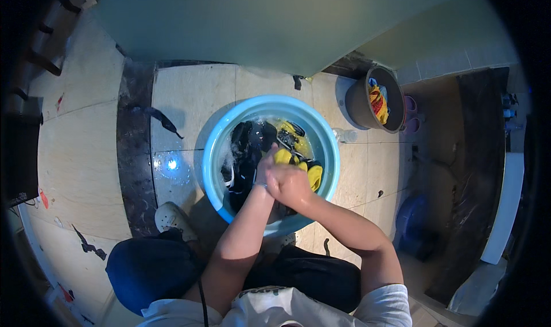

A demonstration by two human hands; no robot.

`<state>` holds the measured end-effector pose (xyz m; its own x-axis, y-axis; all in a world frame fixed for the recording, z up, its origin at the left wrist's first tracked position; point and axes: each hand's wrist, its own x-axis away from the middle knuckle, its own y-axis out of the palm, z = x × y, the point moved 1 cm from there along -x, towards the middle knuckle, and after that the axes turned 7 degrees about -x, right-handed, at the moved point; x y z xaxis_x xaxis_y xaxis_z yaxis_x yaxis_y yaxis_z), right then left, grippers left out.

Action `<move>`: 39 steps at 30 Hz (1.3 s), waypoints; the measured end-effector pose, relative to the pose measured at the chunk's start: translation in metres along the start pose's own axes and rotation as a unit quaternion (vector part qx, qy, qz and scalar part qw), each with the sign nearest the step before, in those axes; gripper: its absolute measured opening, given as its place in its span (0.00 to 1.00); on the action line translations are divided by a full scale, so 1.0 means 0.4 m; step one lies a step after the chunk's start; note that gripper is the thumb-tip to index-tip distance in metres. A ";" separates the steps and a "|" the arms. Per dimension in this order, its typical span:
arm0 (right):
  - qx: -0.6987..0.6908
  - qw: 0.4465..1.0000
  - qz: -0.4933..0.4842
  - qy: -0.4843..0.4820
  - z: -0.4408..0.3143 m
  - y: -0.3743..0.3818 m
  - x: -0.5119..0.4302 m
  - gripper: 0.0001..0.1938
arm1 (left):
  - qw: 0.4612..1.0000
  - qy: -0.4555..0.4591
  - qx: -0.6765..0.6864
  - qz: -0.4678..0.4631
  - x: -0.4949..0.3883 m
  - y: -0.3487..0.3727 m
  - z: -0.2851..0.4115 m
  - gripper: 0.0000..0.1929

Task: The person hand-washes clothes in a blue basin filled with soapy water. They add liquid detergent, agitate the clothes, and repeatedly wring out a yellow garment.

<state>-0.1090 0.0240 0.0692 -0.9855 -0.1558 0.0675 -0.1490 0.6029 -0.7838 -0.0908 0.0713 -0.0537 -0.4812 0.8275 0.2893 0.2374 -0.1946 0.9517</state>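
A light blue plastic basin (212, 131) stands on the tiled floor before me, holding water with suds. Dark clothes (247, 142) lie soaked in it on the left. Black and yellow cloth (315, 177) lies to the right, partly raised by my hands. My left hand (267, 165) and my right hand (287, 183) are pressed together over the basin's middle. The right one is closed, with yellow and black cloth coming out beyond its fingers. How the left fingers are placed is partly hidden behind the right hand.
A brown bucket (355, 105) with colourful cloth stands at the back right, pink slippers (412, 125) beside it. A clear plastic bottle (345, 136) lies right of the basin. A blue object (411, 217) is farther right. Dark strips (162, 121) lie on the floor.
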 end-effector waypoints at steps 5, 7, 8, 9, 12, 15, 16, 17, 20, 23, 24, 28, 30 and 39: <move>-0.148 0.976 0.085 0.135 0.087 -0.035 0.027 0.15 | 0.951 0.171 -0.125 0.227 0.006 0.091 0.083 0.16; -0.126 0.991 0.003 0.046 0.162 -0.059 0.041 0.15 | 0.961 0.213 -0.109 0.141 0.025 0.115 0.156 0.15; -0.154 0.982 -0.049 0.096 0.200 -0.066 0.045 0.14 | 0.964 0.187 -0.090 0.167 0.037 0.117 0.184 0.14; -0.176 0.974 -0.087 0.117 0.224 -0.076 0.048 0.12 | 0.963 0.197 -0.079 0.168 0.042 0.115 0.203 0.13; -0.477 0.843 0.106 0.223 0.216 -0.083 0.040 0.06 | 0.985 0.103 -0.032 0.133 0.050 0.079 0.175 0.09; -0.320 0.915 0.162 0.184 0.075 -0.058 0.001 0.20 | 0.978 0.109 -0.064 0.168 0.027 0.020 0.073 0.12; -0.122 0.985 0.110 0.059 0.011 -0.047 -0.006 0.22 | 0.970 0.165 -0.147 0.103 0.029 0.001 0.057 0.12; -0.143 0.988 0.015 0.050 -0.044 -0.022 -0.008 0.19 | 0.956 0.198 -0.214 0.016 0.025 -0.008 0.040 0.12; -0.001 0.999 0.006 -0.051 -0.071 -0.008 -0.063 0.07 | 0.985 0.143 -0.080 0.055 0.020 -0.017 0.005 0.11; 0.073 0.975 0.196 0.075 0.007 -0.024 -0.086 0.10 | 0.968 0.034 -0.096 0.228 0.018 0.018 -0.002 0.14; 0.050 0.978 0.183 0.081 0.016 -0.014 -0.069 0.09 | 0.951 0.035 -0.189 0.240 0.020 0.032 0.010 0.13; -0.127 0.984 0.126 0.011 0.016 0.005 -0.022 0.11 | 0.922 0.199 -0.292 0.158 0.024 0.099 0.055 0.16; -0.139 0.972 0.112 0.156 0.009 -0.002 -0.005 0.17 | 0.911 0.170 -0.269 0.263 0.031 0.116 0.076 0.18; -0.333 0.924 0.143 0.120 0.104 -0.196 0.029 0.08 | 0.800 0.217 -0.558 0.027 0.070 0.229 0.105 0.23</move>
<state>-0.1053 -0.0576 0.1056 -0.9701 0.2148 0.1131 0.1828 0.9530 -0.2418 -0.0472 0.0987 0.0375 -0.8017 0.5873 0.1112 -0.5169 -0.7746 0.3644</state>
